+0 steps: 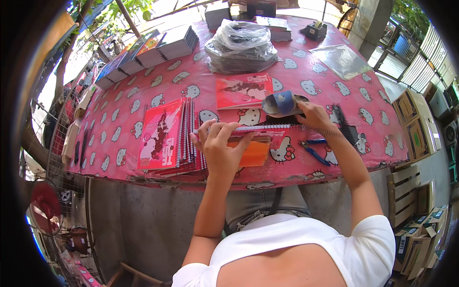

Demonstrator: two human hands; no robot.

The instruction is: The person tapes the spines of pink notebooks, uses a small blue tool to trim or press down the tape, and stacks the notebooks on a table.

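A table covered in a pink cartoon-cat tablecloth carries a stack of red spiral notebooks, a single red notebook, a bag-wrapped pile of dark covers, a row of book stacks, blue-handled pliers, black spiral bindings, clear plastic sheets and a tape dispenser

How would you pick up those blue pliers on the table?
Grip the blue pliers by the two handles, squeezing them together, coming down from above on the person's right. They lie flat on the pink tablecloth with nothing on top. The right hand is nearest. The handles look like the thicker, coated part, so probably easier to hold than the thin metal tips.
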